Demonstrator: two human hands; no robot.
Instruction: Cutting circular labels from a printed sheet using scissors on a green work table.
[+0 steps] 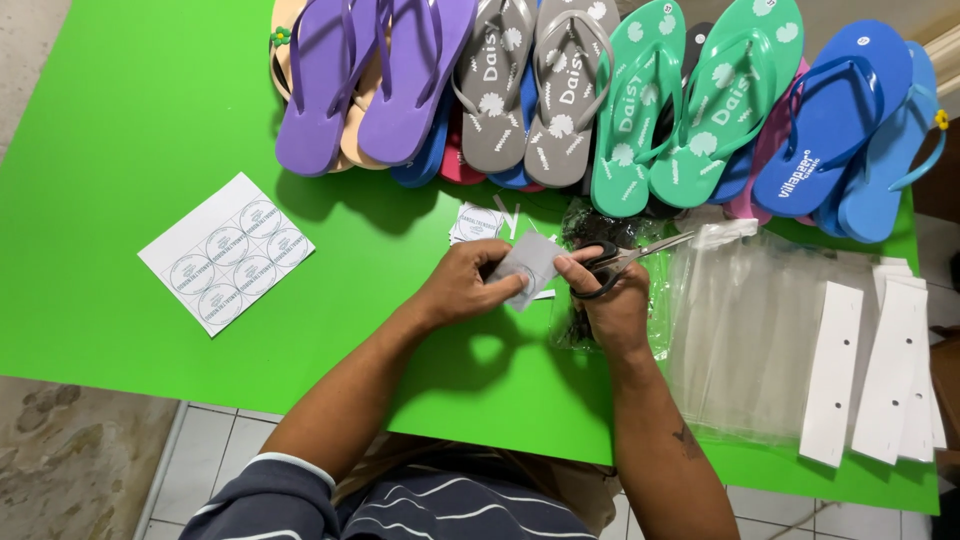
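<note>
You are trimming a small label (527,262) with scissors (612,262), just above the bench (110,130) near the middle of the frame. To cut it well, I would keep the label taut and flat between your left thumb and fingers, feed it into the blades rather than chasing it with them, and turn the paper — not the scissors — as the cut line bends. Take short bites close to the pivot; long snips near the tips are likely to wander.

Your left hand (462,285) comes in from the lower left, wrist slightly bent, its grip pinched together on the label's left edge, so the paper stands tilted toward you. Your right hand (612,300) sits just beside it, forearm rising from the bottom of the frame, fingers threaded through the black handles and clamped on the scissors; the blades point to the upper right, and I cannot tell how far apart they stand.

A sheet of round stickers (226,252) lies well apart at the left. A cut scrap (476,222) rests just above your hands. Clear bags (745,320) and white card strips (832,372) lie to the right — flip-flops (560,90) line the top of the frame.
</note>
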